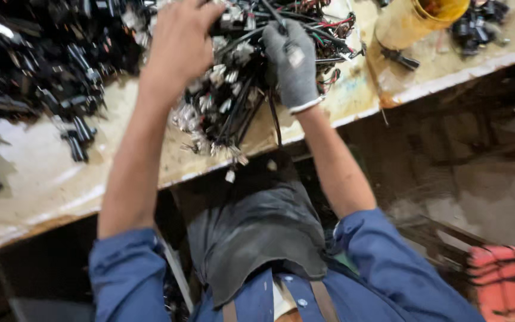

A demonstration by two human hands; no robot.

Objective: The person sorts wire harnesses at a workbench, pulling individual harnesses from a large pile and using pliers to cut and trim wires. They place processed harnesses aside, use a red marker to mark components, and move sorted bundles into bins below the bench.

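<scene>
My left hand is bare and reaches into a tangled bundle of black wires with white connectors on the worktable; its fingers curl into the top of the bundle. My right hand wears a grey knit glove and is closed around black wires of the same bundle. Some wires and connectors hang over the table's front edge. Both sleeves are blue.
A large heap of black connectors and cables covers the table's left. A yellow cylindrical container stands at the back right, with more black parts beside it. A dark cloth lies on my lap. An orange bundle sits at the lower right.
</scene>
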